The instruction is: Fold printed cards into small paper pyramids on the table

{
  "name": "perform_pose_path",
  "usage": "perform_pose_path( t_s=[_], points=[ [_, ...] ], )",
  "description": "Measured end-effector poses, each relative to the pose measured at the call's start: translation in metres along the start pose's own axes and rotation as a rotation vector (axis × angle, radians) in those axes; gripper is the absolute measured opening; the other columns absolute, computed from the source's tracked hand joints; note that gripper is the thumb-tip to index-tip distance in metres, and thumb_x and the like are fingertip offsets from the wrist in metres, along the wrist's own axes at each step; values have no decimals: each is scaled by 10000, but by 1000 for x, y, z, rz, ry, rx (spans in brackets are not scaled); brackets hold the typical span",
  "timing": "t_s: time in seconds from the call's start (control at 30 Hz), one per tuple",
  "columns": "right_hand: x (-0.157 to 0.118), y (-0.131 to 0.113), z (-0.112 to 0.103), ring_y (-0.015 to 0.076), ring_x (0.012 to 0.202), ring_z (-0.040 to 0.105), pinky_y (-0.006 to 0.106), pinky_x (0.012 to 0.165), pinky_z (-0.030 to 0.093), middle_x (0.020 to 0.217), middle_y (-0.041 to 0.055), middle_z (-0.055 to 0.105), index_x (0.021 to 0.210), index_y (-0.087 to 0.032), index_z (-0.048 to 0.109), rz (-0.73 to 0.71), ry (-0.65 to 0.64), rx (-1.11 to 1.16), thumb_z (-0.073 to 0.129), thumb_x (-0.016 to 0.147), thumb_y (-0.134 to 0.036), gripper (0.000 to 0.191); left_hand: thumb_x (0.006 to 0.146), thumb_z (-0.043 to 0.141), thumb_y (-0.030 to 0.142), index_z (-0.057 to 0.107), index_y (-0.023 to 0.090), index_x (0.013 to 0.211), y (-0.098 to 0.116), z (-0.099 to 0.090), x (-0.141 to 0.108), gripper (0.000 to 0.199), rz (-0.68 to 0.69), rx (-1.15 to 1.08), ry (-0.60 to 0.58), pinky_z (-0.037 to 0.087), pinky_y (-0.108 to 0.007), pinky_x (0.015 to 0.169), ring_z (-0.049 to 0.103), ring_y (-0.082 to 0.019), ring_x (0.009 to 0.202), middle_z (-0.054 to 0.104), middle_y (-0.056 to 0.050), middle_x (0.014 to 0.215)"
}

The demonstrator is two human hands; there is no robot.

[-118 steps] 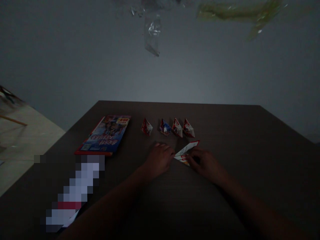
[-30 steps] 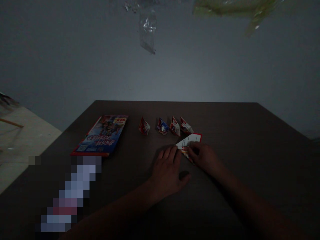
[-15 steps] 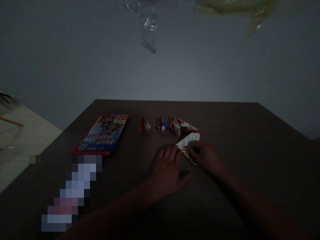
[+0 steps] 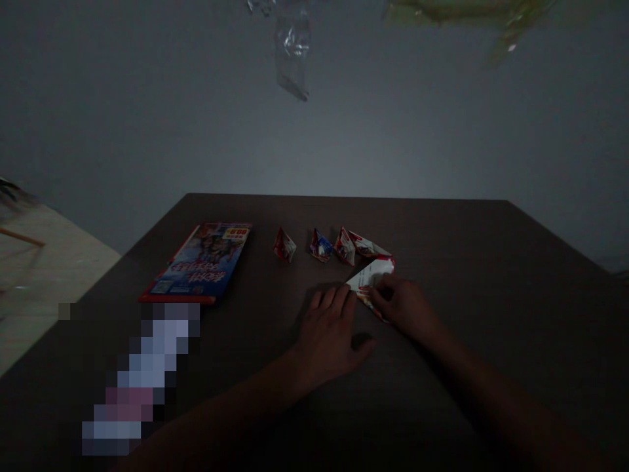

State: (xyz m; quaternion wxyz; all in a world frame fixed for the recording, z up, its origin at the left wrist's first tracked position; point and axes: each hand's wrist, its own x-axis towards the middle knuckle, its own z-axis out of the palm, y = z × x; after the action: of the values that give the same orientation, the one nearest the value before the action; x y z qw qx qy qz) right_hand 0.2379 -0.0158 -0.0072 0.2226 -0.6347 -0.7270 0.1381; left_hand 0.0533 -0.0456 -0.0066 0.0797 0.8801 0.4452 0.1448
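A folded sheet of printed paper (image 4: 372,270), white with red edges and some coloured print, lies on the dark table in front of me. My right hand (image 4: 405,307) has its fingers closed on the paper's right side, partly covering it. Flat on the table to the left, my left hand (image 4: 328,331) has its fingers stretched out and the thumb apart. Its fingertips reach the paper's left corner. Just beyond stand small folded paper pieces: a red and white one (image 4: 344,247), a blue one (image 4: 321,247) and another red one (image 4: 284,247). A longer folded strip (image 4: 366,246) touches the nearest of them.
A blue and red printed booklet (image 4: 204,262) lies on the left of the table (image 4: 466,249). Nearer me, a blurred-out pale patch (image 4: 147,370) hides what is there. Behind the table rises a grey wall (image 4: 417,131) with clear plastic (image 4: 293,56) on it.
The view has shifted very slightly. Both hands and the folded paper keep almost the same places, with the right hand still closed on it.
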Motion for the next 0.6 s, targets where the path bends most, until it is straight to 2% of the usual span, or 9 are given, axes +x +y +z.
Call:
perform_pose_path(
  t_s=[0.23,0.6],
  points=[
    [0,3,2,150,584,566,249,528,370,690,46,633,643,-182,573,-18,16,-47,529,817,-301,215,750,546,569,417,157,1294,-1,-1,1,694,-6,-15,13,273,-479,1034,381,-317,1225,436,-136,1343],
    [0,3,3,149,595,557,250,534,377,677,36,606,617,-185,546,-29,15,-28,535,818,-294,229,728,596,544,494,193,1211,-15,-6,8,605,-77,13,58,325,-463,981,419,-305,1150,478,-114,1237]
  ],
)
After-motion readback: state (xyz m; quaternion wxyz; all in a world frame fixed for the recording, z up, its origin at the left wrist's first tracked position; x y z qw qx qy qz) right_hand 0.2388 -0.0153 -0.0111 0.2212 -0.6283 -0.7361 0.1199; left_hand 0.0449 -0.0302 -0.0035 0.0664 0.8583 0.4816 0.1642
